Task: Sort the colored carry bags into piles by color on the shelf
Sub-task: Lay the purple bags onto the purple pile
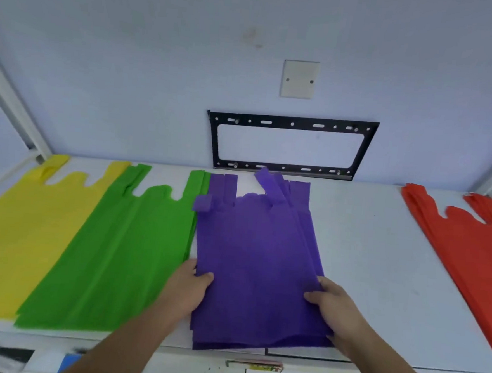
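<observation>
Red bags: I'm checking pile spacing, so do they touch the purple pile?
No, a wide strip of bare white shelf separates the red bags from the purple pile.

Open shelf (365,253) lies between the purple pile (252,245) and the red pile (466,260), while the green pile (118,250) and yellow pile (23,235) fill the left side edge to edge and the wall (158,92) closes the back.

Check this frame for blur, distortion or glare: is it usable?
Head view: wide-angle distortion splays the posts; the strip below the shelf is smeared; purple bags, left hand and right hand are soft but readable; light is even, no glare.
</observation>
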Demonstrator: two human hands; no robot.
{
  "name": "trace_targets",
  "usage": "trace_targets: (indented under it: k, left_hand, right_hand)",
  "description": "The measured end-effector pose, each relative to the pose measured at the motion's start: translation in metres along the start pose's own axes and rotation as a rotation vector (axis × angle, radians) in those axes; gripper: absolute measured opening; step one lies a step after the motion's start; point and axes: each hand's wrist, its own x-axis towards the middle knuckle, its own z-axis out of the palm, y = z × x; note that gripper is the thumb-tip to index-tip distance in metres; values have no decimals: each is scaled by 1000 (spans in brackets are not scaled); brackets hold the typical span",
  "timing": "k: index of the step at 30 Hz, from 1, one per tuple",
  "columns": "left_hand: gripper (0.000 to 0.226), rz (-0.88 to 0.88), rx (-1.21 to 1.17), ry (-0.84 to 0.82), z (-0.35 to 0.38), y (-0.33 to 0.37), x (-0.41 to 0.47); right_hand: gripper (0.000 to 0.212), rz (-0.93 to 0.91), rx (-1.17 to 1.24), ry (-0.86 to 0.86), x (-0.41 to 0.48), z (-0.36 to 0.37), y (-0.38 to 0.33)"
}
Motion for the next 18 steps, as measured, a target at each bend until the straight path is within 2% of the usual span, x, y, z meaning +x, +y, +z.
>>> trace_targets:
  k: [3,6,8,10,14,18]
  left_hand:
    - [22,130,176,26,1,7,-3]
    - [37,293,242,64,-1,9,0]
    - [40,364,246,96,0,10,1]
    - [37,362,286,101,4,10,1]
    - [24,235,340,105,9,1,1]
    - [32,255,353,141,11,-3,-2]
  right_hand:
    - [22,-28,-113,-27,-1,1,-8]
    - [23,-234,-274,64,-4,5,-15]
    - [23,-346,-264,123,-6,5,-12]
    - [22,-339,-234,148,-7,2,-5]
    - [14,-200,-301,155,-4,-2,6]
    - [14,-202,-362,171,0,-3,6]
